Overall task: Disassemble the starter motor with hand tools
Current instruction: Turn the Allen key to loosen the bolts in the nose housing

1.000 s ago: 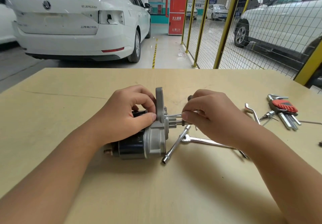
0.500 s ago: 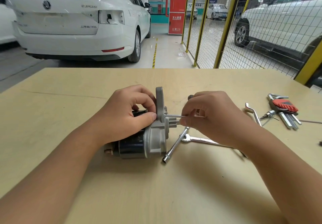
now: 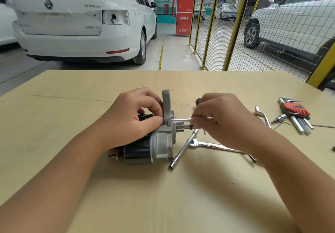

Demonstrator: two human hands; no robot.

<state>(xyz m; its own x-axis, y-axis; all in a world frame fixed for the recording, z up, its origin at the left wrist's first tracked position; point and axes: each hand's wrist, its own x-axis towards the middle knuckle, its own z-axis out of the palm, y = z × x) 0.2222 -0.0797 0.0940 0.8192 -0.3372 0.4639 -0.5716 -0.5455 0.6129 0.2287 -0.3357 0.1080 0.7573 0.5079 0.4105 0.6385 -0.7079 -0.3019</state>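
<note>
Two hands work on one motor (image 3: 154,142), which lies on its side near the middle of the table (image 3: 54,120), black body to the left and grey nose housing to the right, flange standing upward. Lying this way, the housing's face turns toward the right hand, so a tool can go in level.

A thin steel tool (image 3: 181,119) runs horizontally into that face just above the small pinion (image 3: 181,124). The right hand (image 3: 223,122) pinches its outer end with curled fingertips; how the tool ends under the fingers is hidden. Judging by the light grip, this is a fastener being spun out by finger force, not broken loose.

The left hand (image 3: 130,120) wraps over the top of the body, thumb pressed against the back of the flange. That hold likely keeps the round body from rolling and counters the push of the tool.

Just beside the housing, a socket wrench (image 3: 183,148) lies slanted with its open end toward the viewer, and a spanner (image 3: 217,145) lies partly under the right wrist. Both sit close, probably so they can be picked up without letting go of the motor. Farther right lie a bent spanner (image 3: 262,115), a loose bit (image 3: 280,119) and a hex key set (image 3: 297,112) in its red holder, well apart from the work.

Beyond the table stand a white car (image 3: 81,24) and a yellow mesh fence (image 3: 235,24).
</note>
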